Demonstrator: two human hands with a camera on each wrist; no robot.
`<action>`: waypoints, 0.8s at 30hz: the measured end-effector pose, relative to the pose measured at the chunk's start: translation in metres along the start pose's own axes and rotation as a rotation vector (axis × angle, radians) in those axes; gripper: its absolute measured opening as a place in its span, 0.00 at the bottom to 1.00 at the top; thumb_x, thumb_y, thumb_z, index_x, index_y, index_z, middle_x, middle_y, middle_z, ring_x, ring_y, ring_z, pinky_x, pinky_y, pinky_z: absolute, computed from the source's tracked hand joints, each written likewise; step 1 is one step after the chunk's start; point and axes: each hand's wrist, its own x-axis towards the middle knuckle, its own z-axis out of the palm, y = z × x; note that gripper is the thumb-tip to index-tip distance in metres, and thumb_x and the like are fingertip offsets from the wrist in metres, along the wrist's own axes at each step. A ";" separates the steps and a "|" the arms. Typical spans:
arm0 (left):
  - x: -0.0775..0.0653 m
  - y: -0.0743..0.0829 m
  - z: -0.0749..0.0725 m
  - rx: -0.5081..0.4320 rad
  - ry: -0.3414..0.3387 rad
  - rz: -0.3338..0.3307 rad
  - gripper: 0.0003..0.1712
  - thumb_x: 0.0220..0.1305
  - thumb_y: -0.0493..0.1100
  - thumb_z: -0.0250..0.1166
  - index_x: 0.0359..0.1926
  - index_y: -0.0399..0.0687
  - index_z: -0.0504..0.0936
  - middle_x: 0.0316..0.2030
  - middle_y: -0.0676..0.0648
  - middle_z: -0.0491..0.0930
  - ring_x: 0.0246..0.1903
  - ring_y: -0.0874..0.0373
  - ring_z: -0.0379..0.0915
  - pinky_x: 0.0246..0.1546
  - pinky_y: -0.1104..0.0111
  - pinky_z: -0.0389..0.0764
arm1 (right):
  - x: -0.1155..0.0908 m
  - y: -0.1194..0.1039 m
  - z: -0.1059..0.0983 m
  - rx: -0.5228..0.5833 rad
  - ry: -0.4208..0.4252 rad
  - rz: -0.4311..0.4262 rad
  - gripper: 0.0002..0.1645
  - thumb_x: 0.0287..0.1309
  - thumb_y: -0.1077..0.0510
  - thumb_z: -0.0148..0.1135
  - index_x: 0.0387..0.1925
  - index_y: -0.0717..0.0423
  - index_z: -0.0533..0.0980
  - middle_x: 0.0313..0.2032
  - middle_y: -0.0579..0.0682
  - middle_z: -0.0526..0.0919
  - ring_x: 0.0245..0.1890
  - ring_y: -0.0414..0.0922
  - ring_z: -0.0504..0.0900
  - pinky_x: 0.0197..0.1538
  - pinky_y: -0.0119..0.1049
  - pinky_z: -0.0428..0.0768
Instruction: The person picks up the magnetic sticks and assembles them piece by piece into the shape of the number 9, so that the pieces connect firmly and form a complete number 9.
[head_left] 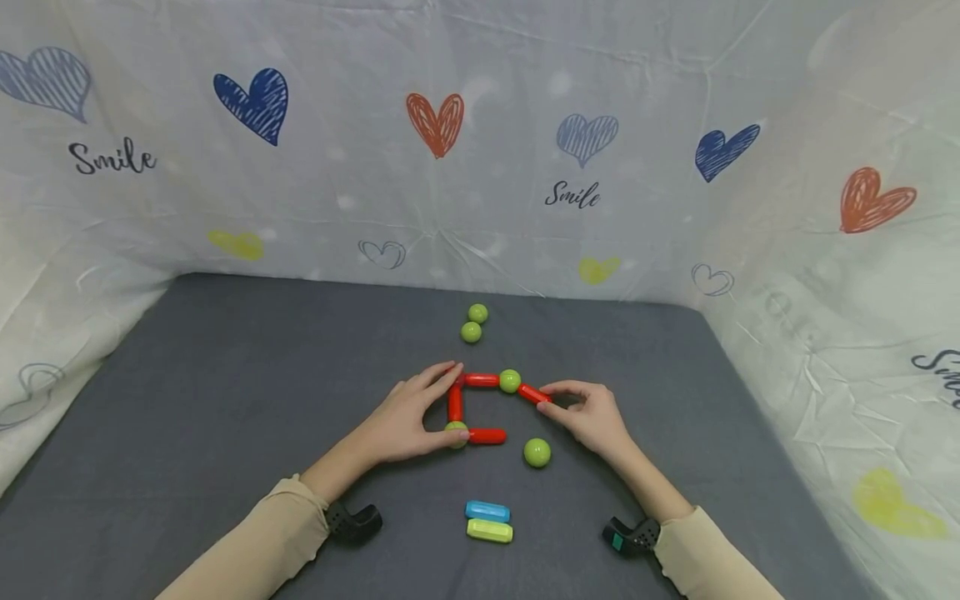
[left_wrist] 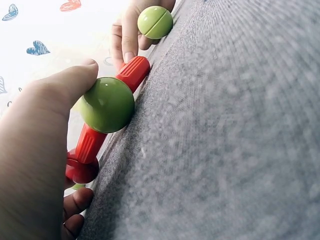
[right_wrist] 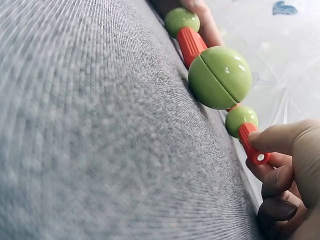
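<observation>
Because the red-and-green chain [head_left: 456, 404] lies on the grey tabletop [head_left: 187, 450], the step in hand, which looks like setting the angle of its right-hand side, seems best done low, with the pieces kept on the cloth. The left hand [head_left: 408, 417] is spread wide, thumb against the near green ball [head_left: 454, 427] and fingers reaching to the far corner; a light, steady brace there should stop the chain twisting. The right hand [head_left: 592, 414] pinches the free end of the right red rod [head_left: 532, 392] between thumb and fingertip; a gentle hold would let the upper green ball [head_left: 510, 381] act as pivot. The loose green ball [head_left: 537, 452] sits just below, so the wrist should stay clear of it.

As for what is hidden, the left fingers cover most of the corner from above; the left wrist view shows a red ball [left_wrist: 82, 171] there, partly cut off by the hand. How firmly the rod seats against the upper ball cannot be told. Smallest is a pale disc [right_wrist: 260, 157] in the rod's end, visible only from the right wrist.
</observation>
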 end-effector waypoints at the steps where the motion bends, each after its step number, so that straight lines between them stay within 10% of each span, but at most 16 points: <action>1: 0.000 0.000 0.000 -0.005 0.001 -0.002 0.58 0.64 0.74 0.67 0.85 0.57 0.56 0.83 0.48 0.56 0.78 0.42 0.58 0.73 0.37 0.60 | 0.000 0.000 0.000 -0.005 0.002 -0.004 0.14 0.64 0.55 0.77 0.50 0.50 0.89 0.28 0.48 0.89 0.08 0.36 0.64 0.17 0.31 0.63; 12: 0.039 0.019 -0.020 0.085 0.121 -0.025 0.42 0.65 0.64 0.73 0.74 0.52 0.77 0.70 0.44 0.76 0.64 0.42 0.70 0.67 0.40 0.70 | 0.003 0.002 -0.001 -0.036 0.015 -0.057 0.14 0.63 0.55 0.77 0.50 0.50 0.89 0.34 0.48 0.91 0.08 0.35 0.60 0.16 0.30 0.62; 24: 0.082 0.022 0.004 0.012 0.053 -0.052 0.20 0.64 0.55 0.78 0.55 0.58 0.92 0.48 0.55 0.90 0.47 0.54 0.76 0.53 0.56 0.74 | 0.001 0.007 0.004 -0.036 0.025 -0.054 0.14 0.64 0.54 0.77 0.50 0.50 0.88 0.33 0.47 0.89 0.07 0.36 0.62 0.15 0.32 0.63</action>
